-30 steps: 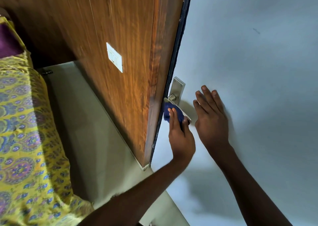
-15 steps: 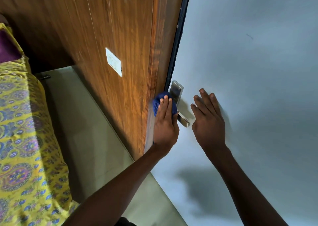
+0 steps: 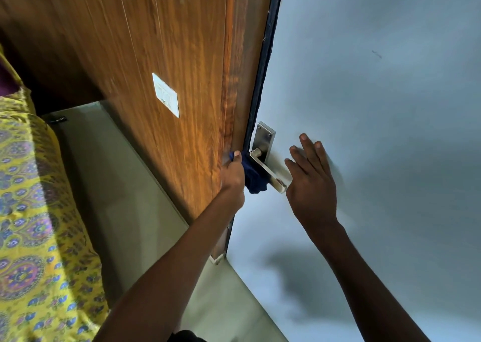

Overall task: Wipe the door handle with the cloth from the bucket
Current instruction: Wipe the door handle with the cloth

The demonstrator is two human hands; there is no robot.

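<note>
Gripping cloth (image 3: 253, 177) against handle (image 3: 265, 170) — left hand (image 3: 233, 175)

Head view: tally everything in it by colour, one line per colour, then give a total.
Blue: 1, the cloth in the left hand.
Silver: 1, the door handle.
Brown wood: 1, the door.
White: 1, the label on the door.
Yellow patterned: 1, the fabric.
Total: 5.
The right hand holds nothing.

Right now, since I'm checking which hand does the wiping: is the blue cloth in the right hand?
No. The left hand grips the blue cloth against the door handle, while the right hand rests open-palmed on the grey door.
</note>
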